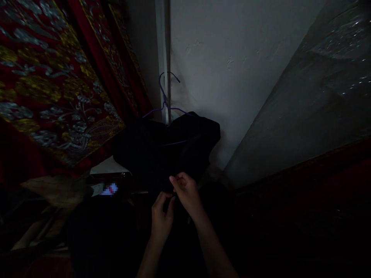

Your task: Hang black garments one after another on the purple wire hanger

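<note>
A dark garment hangs on a thin purple clothes hanger, low against the corner of the wall. Both of my hands are at the front of the garment, close together. My right hand has its thumb and fingers curled in a pinch at the cloth. Just below and to its left, my left hand is bent with thumb and fingertips drawn together on the garment. The scene is very dark, so any small part between the fingers cannot be made out.
Red cloth with gold and silver embroidery hangs at the left. Behind the hanger stands a pale wall with a narrow upright strip. Shiny clear plastic sheeting covers the right side. Dim clutter lies at lower left.
</note>
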`<state>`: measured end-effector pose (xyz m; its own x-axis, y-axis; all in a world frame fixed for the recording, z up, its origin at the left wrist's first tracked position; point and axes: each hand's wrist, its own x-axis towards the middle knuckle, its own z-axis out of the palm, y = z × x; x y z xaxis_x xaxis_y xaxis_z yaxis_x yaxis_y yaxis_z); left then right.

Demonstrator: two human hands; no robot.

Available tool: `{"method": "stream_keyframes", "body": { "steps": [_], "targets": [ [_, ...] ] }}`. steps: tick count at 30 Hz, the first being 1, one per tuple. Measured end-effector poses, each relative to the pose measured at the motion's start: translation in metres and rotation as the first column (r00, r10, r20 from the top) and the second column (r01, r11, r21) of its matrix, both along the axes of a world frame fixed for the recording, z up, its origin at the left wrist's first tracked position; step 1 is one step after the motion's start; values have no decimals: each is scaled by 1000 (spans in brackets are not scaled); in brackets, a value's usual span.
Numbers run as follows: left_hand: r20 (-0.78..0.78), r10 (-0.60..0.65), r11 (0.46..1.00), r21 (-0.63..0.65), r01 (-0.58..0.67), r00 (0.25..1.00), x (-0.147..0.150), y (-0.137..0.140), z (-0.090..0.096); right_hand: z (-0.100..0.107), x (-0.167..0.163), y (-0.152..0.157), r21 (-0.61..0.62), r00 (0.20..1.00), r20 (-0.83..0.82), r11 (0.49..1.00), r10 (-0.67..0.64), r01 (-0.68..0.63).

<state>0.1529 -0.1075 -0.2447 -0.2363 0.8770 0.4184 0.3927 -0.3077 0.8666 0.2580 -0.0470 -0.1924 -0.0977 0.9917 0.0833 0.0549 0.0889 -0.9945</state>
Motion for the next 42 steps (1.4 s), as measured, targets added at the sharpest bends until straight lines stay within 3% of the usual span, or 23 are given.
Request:
{"method": "stream_keyframes", "body": {
  "steps": [7, 11, 16, 20, 24, 30, 37, 42],
  "targets": [
    [-33, -30, 996, 78, 32, 999, 5, -6, -1, -2, 3, -2, -13, 1000, 25, 1000, -9, 9],
    [-47, 6, 995, 102, -1, 999, 6, -3, 2, -1, 3, -5, -25, 998, -28, 998, 53, -53],
    [24, 80, 981, 175, -83, 996, 1, 19, 27, 20, 4, -14, -27, 978, -171, 991, 121, -128],
    [-43, 26, 973, 232, -15, 999, -3, 35, 47, 34, 5, -21, -2, 971, -208, 993, 118, -121],
    [-80, 29, 960, 281, -5, 996, 3, 35, 51, 34, 6, -19, 17, 971, -213, 994, 105, -104],
    [13, 35, 979, 201, -37, 999, 3, 26, 48, 23, 7, -13, -17, 981, -175, 996, 79, -83],
    [82, 21, 999, 42, -24, 996, -4, 30, 73, 22, 10, -20, 41, 993, -74, 995, 94, -91],
    [39, 66, 990, 119, -71, 997, 1, 35, 86, 14, 7, -12, 78, 999, -17, 996, 44, -43]
  ]
}}
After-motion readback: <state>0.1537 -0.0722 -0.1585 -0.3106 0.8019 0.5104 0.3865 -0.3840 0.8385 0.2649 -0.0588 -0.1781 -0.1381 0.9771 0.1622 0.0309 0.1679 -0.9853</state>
